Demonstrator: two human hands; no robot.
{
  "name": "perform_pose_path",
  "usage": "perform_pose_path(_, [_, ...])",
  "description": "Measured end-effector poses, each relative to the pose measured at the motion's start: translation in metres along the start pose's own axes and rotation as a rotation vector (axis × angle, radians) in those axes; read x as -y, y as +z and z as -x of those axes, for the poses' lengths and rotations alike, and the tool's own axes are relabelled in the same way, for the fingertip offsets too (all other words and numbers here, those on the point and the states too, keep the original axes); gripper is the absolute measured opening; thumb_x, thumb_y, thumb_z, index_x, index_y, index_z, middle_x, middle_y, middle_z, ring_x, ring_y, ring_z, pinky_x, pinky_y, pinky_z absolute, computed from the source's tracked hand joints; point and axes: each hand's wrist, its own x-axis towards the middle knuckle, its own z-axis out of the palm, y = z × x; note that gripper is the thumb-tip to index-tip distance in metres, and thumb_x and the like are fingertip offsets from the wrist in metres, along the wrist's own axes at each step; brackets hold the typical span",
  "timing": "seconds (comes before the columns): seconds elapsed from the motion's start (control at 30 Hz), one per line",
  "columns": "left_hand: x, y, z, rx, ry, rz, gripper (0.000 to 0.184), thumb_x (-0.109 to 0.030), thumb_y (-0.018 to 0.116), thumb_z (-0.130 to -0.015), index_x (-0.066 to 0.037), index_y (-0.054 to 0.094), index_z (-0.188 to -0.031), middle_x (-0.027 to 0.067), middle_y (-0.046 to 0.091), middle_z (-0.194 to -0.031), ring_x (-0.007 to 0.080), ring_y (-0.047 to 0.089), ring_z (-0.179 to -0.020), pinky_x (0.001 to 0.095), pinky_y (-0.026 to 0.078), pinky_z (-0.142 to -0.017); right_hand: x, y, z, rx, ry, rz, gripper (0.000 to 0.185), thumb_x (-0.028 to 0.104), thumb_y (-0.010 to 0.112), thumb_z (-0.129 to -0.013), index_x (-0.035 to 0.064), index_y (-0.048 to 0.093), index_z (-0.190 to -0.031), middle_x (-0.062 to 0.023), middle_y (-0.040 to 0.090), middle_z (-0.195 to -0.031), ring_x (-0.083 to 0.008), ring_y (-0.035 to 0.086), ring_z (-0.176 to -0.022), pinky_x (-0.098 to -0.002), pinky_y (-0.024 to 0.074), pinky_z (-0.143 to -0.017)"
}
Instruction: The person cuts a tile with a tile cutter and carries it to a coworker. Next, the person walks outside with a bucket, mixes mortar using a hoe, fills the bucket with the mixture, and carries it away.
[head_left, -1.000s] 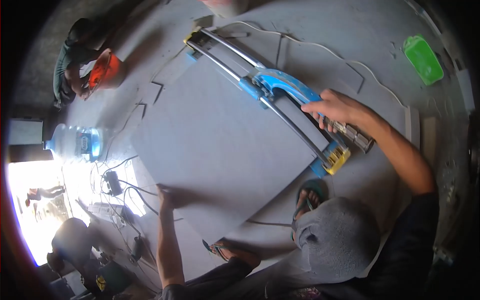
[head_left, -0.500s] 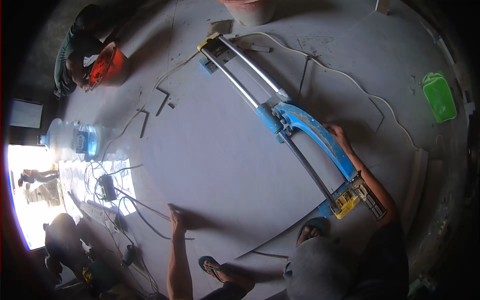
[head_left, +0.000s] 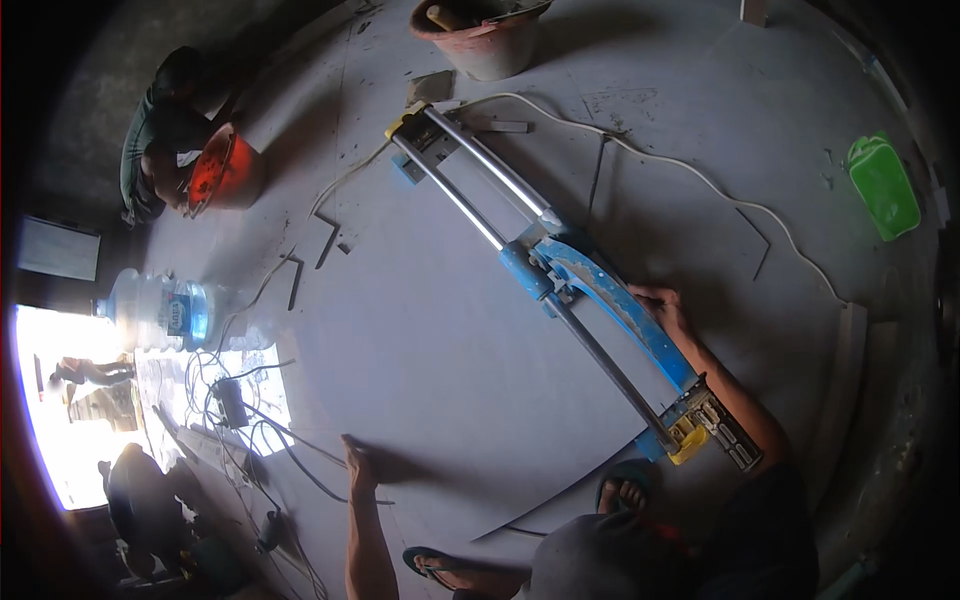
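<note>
Bright opening: far left; a dark person crouches beside it.
Water bottles: clear, with a blue label, next to the opening.
Orange bucket: another person bends over it, arms at its rim.
Cables: dark, tangled on the floor near the tile.
Left grip: at the tile's left side, well apart from the cutter; whether it pinches or only rests there, I cannot tell.
Floor tile: large, grey, between the two grips, with the cutter across its right part.
Mortar bucket: pinkish rim, beyond the cutter's far end.
Tile cutter: twin rails slanting from upper left to lower right, blue handle low along them.
Right grip: just beside the handle's outer side, fingers bent and partly hidden; wide or narrow, I cannot tell.
Green basket: on the floor, far right.
</note>
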Motion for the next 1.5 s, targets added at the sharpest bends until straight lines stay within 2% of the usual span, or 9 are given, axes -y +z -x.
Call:
perform_pose_path(0.13, [0.013, -0.007, 0.008, 0.041, 0.232, -0.146, 0.081, -0.065, 0.029, -0.091, -0.003, 0.022, -0.143, 0.0225, 0.032, -0.141, 0.0390, 0.039, -0.125, 0.0492, 0.036, -0.102, -0.026, 0.000, -0.011, 0.016, 0.007, -0.022, 0.017, -0.003, 0.063, -0.083, -0.0004, 0.070, -0.098, -0.0077, 0.069, -0.092, -0.0103, 0.062, -0.085, -0.0216, 0.0503, -0.076])
perform_pose_path(0.77, [0.009, -0.018, -0.016, 0.198, 0.071, 0.012, 0.083, -0.063, 0.025, -0.093, -0.001, 0.011, -0.146, 0.0157, 0.017, -0.150, 0.0255, 0.019, -0.138, 0.0357, 0.025, -0.110, -0.041, 0.000, -0.017, 0.045, -0.087, -0.111, 0.014, 0.004, 0.065, -0.085, 0.0020, 0.070, -0.097, -0.0033, 0.069, -0.086, -0.0085, 0.060, -0.080, -0.0219, 0.0496, -0.072])
perform_pose_path(0.83, [0.004, -0.017, -0.023, 0.108, 0.040, -0.083, 0.079, -0.067, 0.022, -0.091, -0.003, 0.032, -0.137, 0.0213, 0.051, -0.123, 0.0344, 0.054, -0.108, 0.0453, 0.047, -0.092, -0.048, 0.002, -0.019, 0.061, -0.043, -0.105, 0.014, 0.003, 0.066, -0.084, 0.0017, 0.070, -0.097, -0.0033, 0.069, -0.087, -0.0086, 0.061, -0.081, -0.0219, 0.0498, -0.073])
perform_pose_path(0.97, [0.039, -0.049, -0.074, 0.261, 0.231, -0.104, 0.083, -0.065, 0.025, -0.092, 0.000, 0.016, -0.144, 0.0173, 0.037, -0.137, 0.0292, 0.041, -0.124, 0.0383, 0.037, -0.102, -0.049, 0.005, -0.016, -0.031, -0.053, -0.154, 0.015, 0.005, 0.070, -0.079, 0.0023, 0.071, -0.093, -0.0045, 0.070, -0.089, -0.0104, 0.063, -0.083, -0.0234, 0.0502, -0.077])
perform_pose_path(1.13, [0.006, -0.030, -0.035, 0.187, -0.050, 0.007, 0.075, -0.063, 0.028, -0.093, -0.005, 0.023, -0.140, 0.0175, 0.049, -0.120, 0.0250, 0.054, -0.104, 0.0378, 0.048, -0.088, -0.055, -0.007, -0.035, 0.141, -0.091, 0.166, 0.021, 0.023, 0.069, -0.083, 0.0067, 0.071, -0.096, -0.0082, 0.071, -0.092, -0.0156, 0.065, -0.088, -0.0291, 0.0500, -0.083])
perform_pose_path(1.17, [0.015, -0.032, -0.028, 0.187, 0.205, -0.072, 0.068, -0.064, 0.026, -0.092, -0.003, 0.047, -0.115, 0.0158, 0.055, -0.110, 0.0295, 0.054, -0.099, 0.0434, 0.047, -0.087, -0.048, -0.011, -0.024, 0.144, -0.159, 0.112, 0.023, 0.023, 0.068, -0.084, 0.0068, 0.070, -0.101, -0.0098, 0.070, -0.097, -0.0159, 0.065, -0.091, -0.0285, 0.0492, -0.083])
perform_pose_path(1.23, [0.014, -0.040, -0.036, 0.195, 0.229, -0.186, 0.065, -0.064, 0.027, -0.092, -0.006, 0.054, -0.103, 0.0024, 0.053, -0.072, 0.0114, 0.046, -0.056, 0.0275, 0.040, -0.045, -0.002, -0.031, 0.008, 0.204, -0.143, 0.176, 0.031, 0.022, 0.067, -0.086, 0.0059, 0.065, -0.112, -0.0113, 0.068, -0.101, -0.0175, 0.063, -0.093, -0.0312, 0.0488, -0.084])
perform_pose_path(1.33, [0.002, -0.022, -0.019, 0.183, 0.014, -0.086, 0.068, -0.067, 0.029, -0.090, -0.007, 0.061, -0.093, 0.0020, 0.052, -0.065, 0.0122, 0.046, -0.050, 0.0256, 0.035, -0.039, -0.002, -0.087, 0.058, 0.382, -0.213, 0.416, 0.037, 0.007, 0.064, -0.083, 0.0074, 0.061, -0.120, -0.0102, 0.057, -0.116, -0.0222, 0.056, -0.106, -0.0322, 0.0454, -0.089])
perform_pose_path(1.5, [-0.007, -0.010, 0.009, 0.222, -0.029, -0.091, 0.069, -0.064, 0.025, -0.093, -0.005, 0.061, -0.099, 0.0086, 0.062, -0.077, 0.0210, 0.058, -0.070, 0.0331, 0.049, -0.066, -0.015, -0.117, 0.124, 0.350, -0.102, 0.509, 0.050, 0.009, 0.072, -0.073, 0.0097, 0.060, -0.121, -0.0123, 0.059, -0.111, -0.0250, 0.053, -0.111, -0.0329, 0.0438, -0.094])
